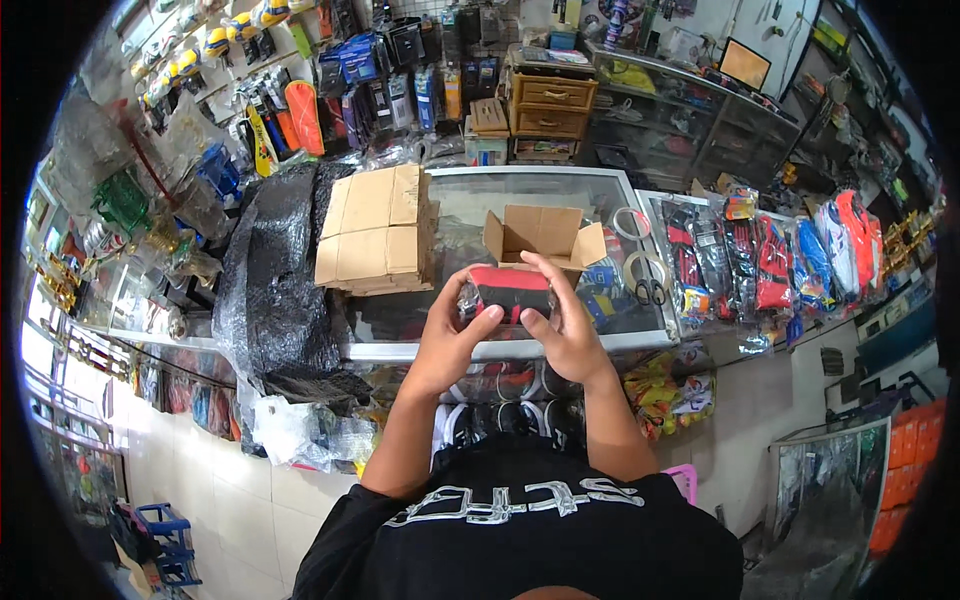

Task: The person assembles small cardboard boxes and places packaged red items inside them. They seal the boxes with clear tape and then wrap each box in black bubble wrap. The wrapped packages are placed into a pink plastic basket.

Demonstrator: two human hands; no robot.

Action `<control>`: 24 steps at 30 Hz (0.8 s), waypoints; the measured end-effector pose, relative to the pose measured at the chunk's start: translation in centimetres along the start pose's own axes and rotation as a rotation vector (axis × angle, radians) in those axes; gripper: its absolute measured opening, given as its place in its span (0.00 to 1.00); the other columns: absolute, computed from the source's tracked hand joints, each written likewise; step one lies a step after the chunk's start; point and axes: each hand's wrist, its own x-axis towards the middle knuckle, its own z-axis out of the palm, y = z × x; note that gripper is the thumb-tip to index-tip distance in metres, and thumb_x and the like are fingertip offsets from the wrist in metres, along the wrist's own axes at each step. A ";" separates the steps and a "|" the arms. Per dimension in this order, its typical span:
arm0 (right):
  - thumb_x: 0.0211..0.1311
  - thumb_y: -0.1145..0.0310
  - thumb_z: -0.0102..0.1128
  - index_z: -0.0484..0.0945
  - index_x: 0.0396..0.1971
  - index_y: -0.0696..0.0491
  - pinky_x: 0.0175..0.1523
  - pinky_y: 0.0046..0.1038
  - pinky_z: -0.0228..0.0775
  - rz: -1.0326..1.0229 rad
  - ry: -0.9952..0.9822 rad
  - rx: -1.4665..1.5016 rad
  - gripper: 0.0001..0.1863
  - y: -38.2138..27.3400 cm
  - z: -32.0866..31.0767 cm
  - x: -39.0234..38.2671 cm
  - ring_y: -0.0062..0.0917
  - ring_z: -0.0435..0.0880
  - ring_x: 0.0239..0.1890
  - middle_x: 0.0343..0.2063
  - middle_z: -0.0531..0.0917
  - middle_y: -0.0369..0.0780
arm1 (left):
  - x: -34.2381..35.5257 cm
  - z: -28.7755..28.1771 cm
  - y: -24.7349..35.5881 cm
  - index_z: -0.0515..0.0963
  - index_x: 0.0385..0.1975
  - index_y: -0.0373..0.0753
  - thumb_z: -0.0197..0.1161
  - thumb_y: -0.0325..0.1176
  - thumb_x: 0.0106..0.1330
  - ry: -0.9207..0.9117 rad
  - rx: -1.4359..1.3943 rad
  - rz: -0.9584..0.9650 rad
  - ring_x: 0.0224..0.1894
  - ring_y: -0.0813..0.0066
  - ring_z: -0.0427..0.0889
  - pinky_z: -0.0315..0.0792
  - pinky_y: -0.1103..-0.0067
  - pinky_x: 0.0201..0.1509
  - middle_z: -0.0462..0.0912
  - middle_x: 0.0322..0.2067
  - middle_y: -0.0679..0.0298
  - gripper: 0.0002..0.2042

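Between my two hands is a red and black bundle (pixel 512 288) that looks wrapped in clear plastic; its exact kind I cannot make out. My left hand (pixel 448 338) grips its left side, thumb across the near face. From the right, my right hand (pixel 568 335) holds it the same way, fingers round the far edge. Just beyond it, an open cardboard box (pixel 541 232) stands on the glass counter (pixel 470 190) with its flaps spread. A stack of folded brown cardboard boxes (pixel 370 228) lies to the left of my hands.
Black bubble wrap (pixel 275 270) drapes over the counter's left part. Right of the box are a roll of tape (pixel 632 223) and black-handled scissors (pixel 650 291). Plastic-packed gloves (pixel 773 270) cover the right-hand counter. Wooden drawers (pixel 552 95) stand behind.
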 end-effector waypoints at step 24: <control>0.62 0.74 0.77 0.77 0.66 0.48 0.78 0.45 0.64 -0.325 0.044 -0.651 0.32 0.9 -6.7 6.0 0.50 0.70 0.77 0.76 0.69 0.47 | 11.0 -1.1 -2.2 0.71 0.77 0.42 0.77 0.29 0.63 -0.137 0.849 0.584 0.79 0.57 0.69 0.62 0.64 0.81 0.72 0.77 0.56 0.39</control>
